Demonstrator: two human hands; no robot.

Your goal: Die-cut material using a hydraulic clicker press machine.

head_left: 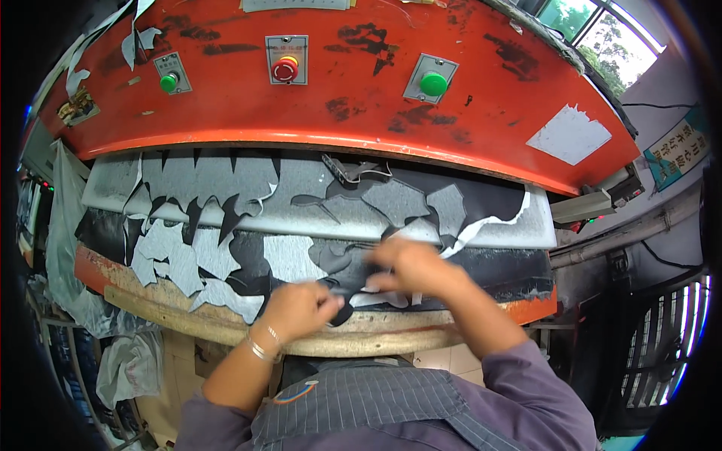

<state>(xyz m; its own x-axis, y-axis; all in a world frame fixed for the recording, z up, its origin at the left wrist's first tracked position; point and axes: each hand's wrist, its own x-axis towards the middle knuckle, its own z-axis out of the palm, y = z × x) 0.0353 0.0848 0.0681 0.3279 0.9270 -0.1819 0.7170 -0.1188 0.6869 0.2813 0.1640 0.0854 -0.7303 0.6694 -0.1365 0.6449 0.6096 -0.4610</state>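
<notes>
My left hand (301, 310) is at the front edge of the work table. Its fingers are curled around a dark cut piece of sheet material (342, 313), which shows just beyond the thumb. To its right, my right hand (416, 267) reaches over the dark sheet, its fingers bent down and smeared by motion, so its grip cannot be made out. Between and around my hands lie grey and black scraps of sheet; a light grey piece (292, 257) sits just beyond my left hand. A metal cutting die (353, 170) rests farther back on the sheet.
An orange press beam (338, 113) spans the far side, with a red button (286, 69) and green buttons (433, 84). Its lower edge hangs over the pale cutting board (526, 234). More ragged scraps (169, 252) lie at the left. Clear plastic bags (71, 248) hang beside the table.
</notes>
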